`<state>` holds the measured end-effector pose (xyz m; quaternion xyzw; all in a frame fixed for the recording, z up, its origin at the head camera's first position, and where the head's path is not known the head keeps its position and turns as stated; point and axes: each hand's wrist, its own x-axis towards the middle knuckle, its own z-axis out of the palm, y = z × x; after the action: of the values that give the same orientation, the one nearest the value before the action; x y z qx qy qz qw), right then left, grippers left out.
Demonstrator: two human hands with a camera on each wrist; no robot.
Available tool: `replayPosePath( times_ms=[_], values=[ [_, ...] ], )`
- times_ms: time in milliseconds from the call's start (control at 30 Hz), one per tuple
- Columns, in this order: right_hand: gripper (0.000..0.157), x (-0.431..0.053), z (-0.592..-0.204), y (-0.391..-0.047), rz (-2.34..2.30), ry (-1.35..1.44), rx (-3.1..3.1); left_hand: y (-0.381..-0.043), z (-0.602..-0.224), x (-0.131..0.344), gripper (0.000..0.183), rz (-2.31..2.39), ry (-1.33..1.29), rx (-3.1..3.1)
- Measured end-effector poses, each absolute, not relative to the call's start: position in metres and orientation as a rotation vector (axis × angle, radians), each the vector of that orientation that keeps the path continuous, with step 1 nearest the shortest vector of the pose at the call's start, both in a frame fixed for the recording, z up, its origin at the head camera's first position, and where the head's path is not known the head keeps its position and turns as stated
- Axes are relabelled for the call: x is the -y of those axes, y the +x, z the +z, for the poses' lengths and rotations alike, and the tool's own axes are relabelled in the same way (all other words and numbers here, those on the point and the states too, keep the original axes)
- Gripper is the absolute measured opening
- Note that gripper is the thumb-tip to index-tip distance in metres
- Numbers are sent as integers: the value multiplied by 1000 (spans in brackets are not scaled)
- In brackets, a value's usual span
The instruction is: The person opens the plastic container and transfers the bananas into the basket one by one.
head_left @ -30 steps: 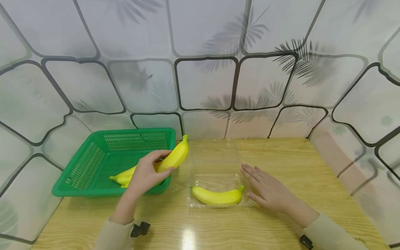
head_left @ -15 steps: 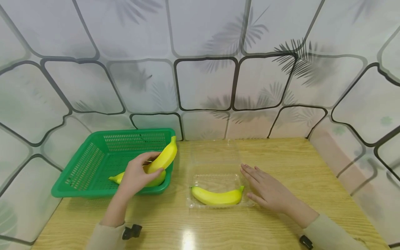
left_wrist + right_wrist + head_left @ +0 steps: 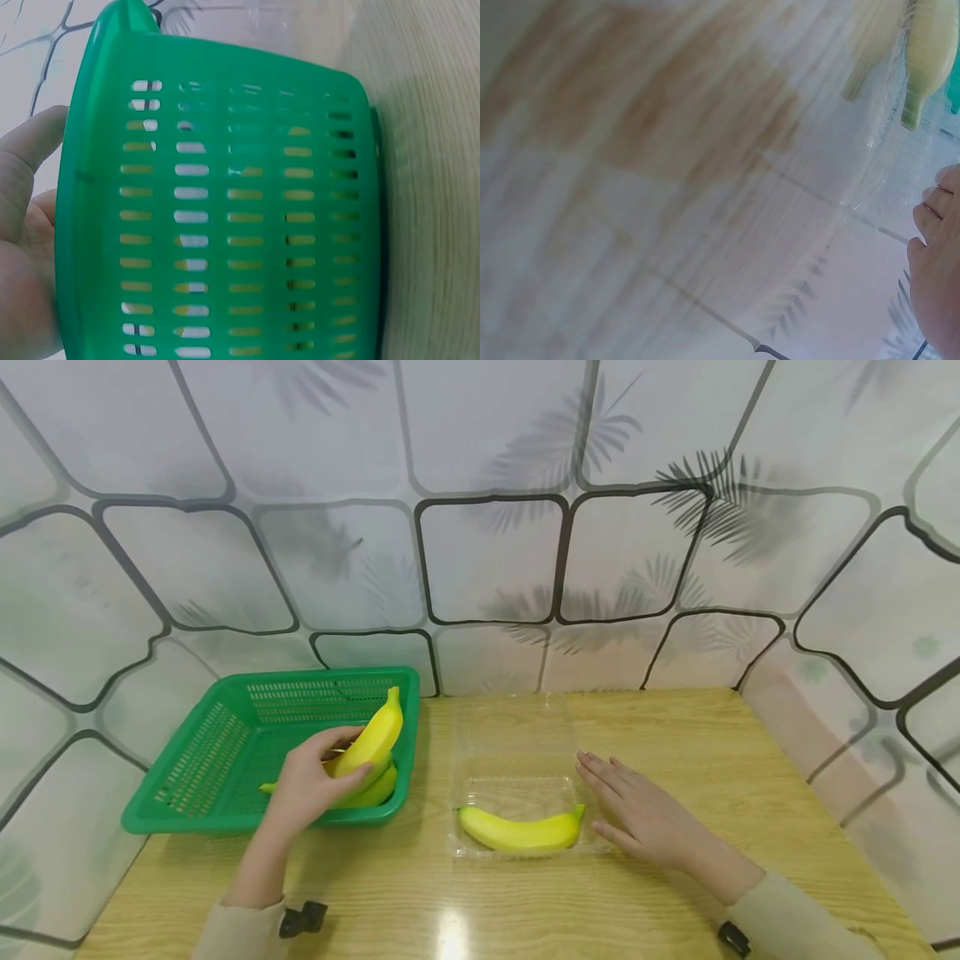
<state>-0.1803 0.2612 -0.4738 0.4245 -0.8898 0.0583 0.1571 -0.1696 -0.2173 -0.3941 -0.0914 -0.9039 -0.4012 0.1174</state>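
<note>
My left hand (image 3: 311, 781) grips a yellow banana (image 3: 375, 735) over the right part of the green basket (image 3: 262, 825), its stem end pointing up and away. Under it in the basket lie more bananas (image 3: 378, 789), partly covered by the hand. In the left wrist view the basket wall (image 3: 210, 60) hides most of the left hand (image 3: 26, 240). A single banana (image 3: 521, 831) lies in a clear plastic box (image 3: 517, 789) with its lid folded back. My right hand (image 3: 645, 814), fingers straight, rests at the right edge of that box; the right wrist view shows this hand (image 3: 937, 262) too.
The wooden table (image 3: 675, 727) carries the basket on the left and the clear box at the middle. A patterned wall covering (image 3: 495, 560) rises behind and at both sides. The box's transparent lid (image 3: 513, 722) lies toward the back.
My left hand has moved left with the banana, from the gap beside the basket back over the basket and its bananas. The right hand and the boxed banana have stayed put.
</note>
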Motion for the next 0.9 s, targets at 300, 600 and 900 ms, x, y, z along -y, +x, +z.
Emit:
replayPosePath(
  times_ms=[300,600,900],
  values=[
    [76,-260,-473,-182,149,1225,2534,-171,-396,234,47,-1094,-232,2696],
    [79,-260,-472,-181,147,1212,2569,-176,-397,250,47,-1056,-230,2763],
    [80,-260,-472,-182,139,1210,2571,-183,-395,266,50,-1032,-260,2841]
  ],
)
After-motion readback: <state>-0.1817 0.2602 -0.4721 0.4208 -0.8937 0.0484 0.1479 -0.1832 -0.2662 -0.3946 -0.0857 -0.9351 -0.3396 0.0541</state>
